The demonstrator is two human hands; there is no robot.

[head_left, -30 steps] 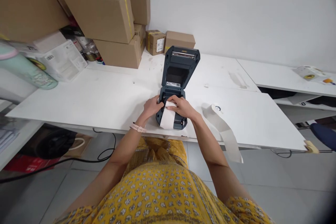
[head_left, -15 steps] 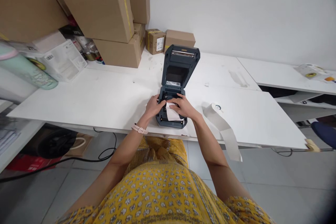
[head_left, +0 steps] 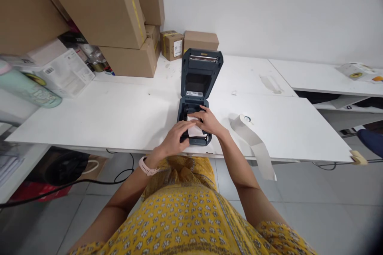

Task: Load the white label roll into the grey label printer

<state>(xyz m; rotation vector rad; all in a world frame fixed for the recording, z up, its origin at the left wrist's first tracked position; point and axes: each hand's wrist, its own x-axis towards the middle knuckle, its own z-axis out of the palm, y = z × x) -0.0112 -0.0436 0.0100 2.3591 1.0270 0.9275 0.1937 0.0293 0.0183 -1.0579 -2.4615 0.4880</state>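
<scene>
A dark grey label printer (head_left: 206,73) stands on the white table with its lid raised. White label paper (head_left: 196,130) lies inside it, its loose end toward the front edge. My right hand (head_left: 211,121) reaches in from the right, its fingers over the roll part of the paper and holding it. From the front left comes my left hand (head_left: 175,138), fingers stretched across the paper and thumb apart near the printer's front corner. Both hands partly hide the roll and the inside of the printer.
Right of the printer, another paper roll (head_left: 243,123) has its strip hanging over the table's (head_left: 299,127) front edge. Cardboard boxes (head_left: 128,59) are stacked at the back left, near a mint bottle (head_left: 36,87). A cable (head_left: 89,182) runs below the table.
My left hand has moved from the printer's left side toward the front, its fingers now stretched over the paper. My right hand stays on the roll. The view has shifted slightly.
</scene>
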